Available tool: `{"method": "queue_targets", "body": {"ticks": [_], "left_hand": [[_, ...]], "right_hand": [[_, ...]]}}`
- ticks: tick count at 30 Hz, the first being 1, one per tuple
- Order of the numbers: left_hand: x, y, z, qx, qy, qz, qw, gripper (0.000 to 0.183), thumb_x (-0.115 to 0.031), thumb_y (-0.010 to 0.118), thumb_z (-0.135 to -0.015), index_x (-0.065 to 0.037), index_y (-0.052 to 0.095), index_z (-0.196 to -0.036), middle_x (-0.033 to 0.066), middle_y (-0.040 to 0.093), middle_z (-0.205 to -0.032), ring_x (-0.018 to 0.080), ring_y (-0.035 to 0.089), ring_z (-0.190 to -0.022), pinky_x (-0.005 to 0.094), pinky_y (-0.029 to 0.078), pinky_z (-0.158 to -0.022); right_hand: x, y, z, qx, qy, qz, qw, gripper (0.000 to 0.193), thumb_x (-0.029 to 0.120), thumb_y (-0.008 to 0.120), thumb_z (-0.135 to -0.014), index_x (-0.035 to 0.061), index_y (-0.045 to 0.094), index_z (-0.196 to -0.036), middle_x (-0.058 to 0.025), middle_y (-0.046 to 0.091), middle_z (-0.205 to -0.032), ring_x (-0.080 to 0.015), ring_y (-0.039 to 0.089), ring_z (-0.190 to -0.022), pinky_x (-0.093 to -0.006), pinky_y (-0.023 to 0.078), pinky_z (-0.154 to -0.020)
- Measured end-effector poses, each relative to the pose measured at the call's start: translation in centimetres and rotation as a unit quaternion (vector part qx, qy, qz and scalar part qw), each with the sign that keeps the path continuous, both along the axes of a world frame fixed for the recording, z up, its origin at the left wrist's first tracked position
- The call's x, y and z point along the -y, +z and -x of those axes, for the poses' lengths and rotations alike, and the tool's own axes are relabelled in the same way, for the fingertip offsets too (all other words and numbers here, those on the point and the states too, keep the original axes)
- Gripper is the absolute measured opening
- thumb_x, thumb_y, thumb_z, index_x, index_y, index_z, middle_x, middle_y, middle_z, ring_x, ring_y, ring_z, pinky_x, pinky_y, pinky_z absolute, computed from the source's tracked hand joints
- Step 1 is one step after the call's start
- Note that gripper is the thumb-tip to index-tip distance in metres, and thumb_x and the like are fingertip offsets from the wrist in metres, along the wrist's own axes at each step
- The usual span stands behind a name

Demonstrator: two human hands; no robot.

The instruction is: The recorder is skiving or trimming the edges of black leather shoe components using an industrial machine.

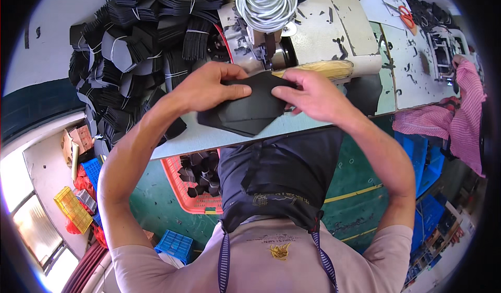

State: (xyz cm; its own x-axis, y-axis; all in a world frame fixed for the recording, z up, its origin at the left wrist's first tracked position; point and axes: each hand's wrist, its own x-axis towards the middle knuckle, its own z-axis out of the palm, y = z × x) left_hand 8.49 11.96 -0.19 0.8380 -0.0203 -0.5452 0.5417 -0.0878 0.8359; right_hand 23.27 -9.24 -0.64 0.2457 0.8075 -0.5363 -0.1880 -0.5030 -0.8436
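A flat black angular piece [248,104], like cut sheet material, is held in front of a machine head [269,50] at the table's near edge. My left hand [209,88] grips its upper left, thumb on top and fingers curled toward the far edge. On the upper right, my right hand [315,94] pinches the same piece between thumb and fingers. A line crosses the lower part of the piece, and I cannot tell whether it is a fold or a second layer. The fingertips under it are hidden. A yellowish wrapped bar [331,69] lies just beyond my right hand.
Tied bundles of black pieces [135,53] pile up at the left. Coiled pale tubing [266,8] sits above the machine. Black scraps litter the white machine bed [334,27]. Orange-handled scissors [406,15] and a pink checked cloth [467,115] are at right. A red basket [180,191] stands below the table.
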Motion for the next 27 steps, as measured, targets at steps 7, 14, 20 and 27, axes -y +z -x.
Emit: {"method": "queue_targets", "body": {"ticks": [7,14,20,27], "left_hand": [[-2.9,0.6,-3.3,-0.100,-0.103,-0.208,0.968,0.030,-0.032,0.073,-0.089,-0.002,0.074,-0.083,-0.0002,0.061,-0.067,0.0066,0.049,-0.062,0.0276,0.038,-0.058],[-2.4,0.1,-4.6,0.021,-0.165,-0.203,0.965,0.036,-0.030,0.067,-0.092,0.000,0.069,-0.112,0.0082,0.070,-0.087,0.0164,0.063,-0.084,0.0336,0.048,-0.078],[-1.8,0.8,-4.0,-0.079,-0.113,-0.197,0.971,0.027,-0.029,0.070,-0.090,-0.002,0.070,-0.096,0.0007,0.061,-0.074,0.0091,0.050,-0.065,0.0309,0.042,-0.062],[-1.3,0.7,-6.0,-0.090,-0.155,-0.300,0.937,0.044,-0.039,0.070,-0.085,-0.004,0.073,-0.110,0.0173,0.073,-0.099,0.0301,0.069,-0.092,0.0376,0.051,-0.084]], "right_hand": [[0.3,1.6,-5.2,0.419,0.115,0.029,0.900,0.024,0.014,0.067,-0.089,0.0029,0.064,-0.110,-0.0153,0.070,-0.103,-0.0337,0.066,-0.096,-0.0425,0.051,-0.083],[-1.1,0.2,-4.4,0.586,0.163,-0.116,0.785,0.051,0.007,0.074,-0.079,0.0027,0.057,-0.127,-0.0132,0.059,-0.121,-0.0330,0.054,-0.112,-0.0416,0.047,-0.098],[0.0,0.4,-6.8,0.515,0.159,-0.068,0.840,0.026,0.001,0.073,-0.078,0.0022,0.062,-0.102,-0.0110,0.064,-0.098,-0.0325,0.057,-0.104,-0.0427,0.046,-0.090],[-0.4,2.2,-6.7,0.435,0.221,-0.075,0.870,0.022,0.004,0.071,-0.081,0.0044,0.066,-0.102,-0.0154,0.061,-0.110,-0.0343,0.056,-0.113,-0.0408,0.046,-0.098]]}}
